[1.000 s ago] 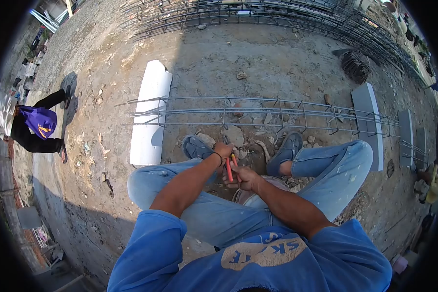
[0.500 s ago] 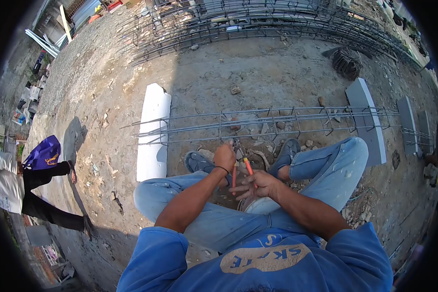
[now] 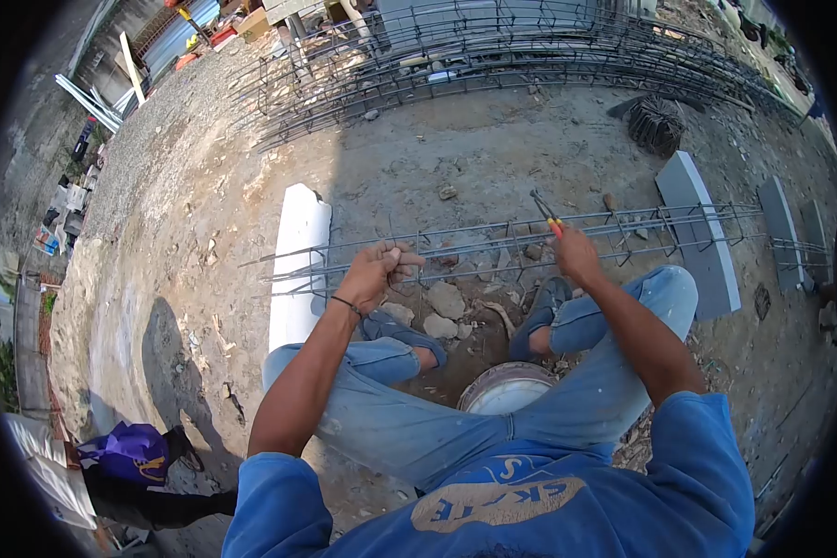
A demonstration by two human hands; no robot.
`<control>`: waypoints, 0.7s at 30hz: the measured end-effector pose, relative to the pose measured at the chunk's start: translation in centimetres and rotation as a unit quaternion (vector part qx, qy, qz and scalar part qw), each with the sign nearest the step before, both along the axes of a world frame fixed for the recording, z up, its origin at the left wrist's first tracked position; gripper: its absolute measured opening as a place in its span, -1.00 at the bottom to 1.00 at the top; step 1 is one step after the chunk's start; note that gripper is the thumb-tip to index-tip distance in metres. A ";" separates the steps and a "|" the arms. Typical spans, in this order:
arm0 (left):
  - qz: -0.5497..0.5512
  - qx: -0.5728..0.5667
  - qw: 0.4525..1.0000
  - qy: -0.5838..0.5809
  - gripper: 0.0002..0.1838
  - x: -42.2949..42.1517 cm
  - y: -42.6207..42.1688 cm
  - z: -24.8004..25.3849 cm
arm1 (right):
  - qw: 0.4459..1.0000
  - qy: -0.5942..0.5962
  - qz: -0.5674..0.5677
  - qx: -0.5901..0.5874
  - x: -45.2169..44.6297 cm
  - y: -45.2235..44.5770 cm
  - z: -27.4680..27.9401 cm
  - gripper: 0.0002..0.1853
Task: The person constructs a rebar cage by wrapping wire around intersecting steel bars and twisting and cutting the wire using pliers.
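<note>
In front of me lies a long rebar cage (image 3: 474,249) with square stirrups. My left hand (image 3: 374,275) is at its near left part, over the bars, with thumb and fingers pinched together; what is between them, if anything, is too small to make out. My right hand (image 3: 577,256) is wrapped round the red handles of a pair of pincers (image 3: 546,212). The metal jaws point up and away, above the far bars of the cage. Most of the handles is hidden in my fist.
A white block (image 3: 299,237) props the cage's left end, and grey panels (image 3: 700,237) stand under its right side. More rebar cages (image 3: 493,65) lie at the back, near a wire bundle (image 3: 657,126). A person with a purple bag (image 3: 132,454) is at lower left.
My left hand has moved left and up to the bars. My right hand has lifted the pincers from above my lap to over the cage. The person with the bag has shifted lower in view.
</note>
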State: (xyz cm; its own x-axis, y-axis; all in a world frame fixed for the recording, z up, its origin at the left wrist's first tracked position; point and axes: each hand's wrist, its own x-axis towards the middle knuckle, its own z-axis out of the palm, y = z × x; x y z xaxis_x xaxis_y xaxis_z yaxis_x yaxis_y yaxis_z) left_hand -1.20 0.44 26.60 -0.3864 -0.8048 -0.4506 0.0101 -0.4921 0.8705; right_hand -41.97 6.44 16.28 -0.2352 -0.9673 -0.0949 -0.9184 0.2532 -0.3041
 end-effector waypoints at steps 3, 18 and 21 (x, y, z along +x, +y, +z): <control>-0.028 -0.044 0.998 0.043 -0.73 0.5 0.2 -0.2 | 0.997 0.047 -0.054 -0.010 -2.0 0.9 -4.4 -0.33; 0.018 -0.098 0.958 0.271 -0.81 -1.9 -1.3 -1.3 | 0.617 -0.770 0.001 0.165 15.5 1.4 6.0 -0.45; 0.029 -0.078 0.966 0.245 -0.79 -1.7 -1.0 -2.5 | 0.453 -0.856 -0.005 0.250 18.1 2.8 6.9 -0.48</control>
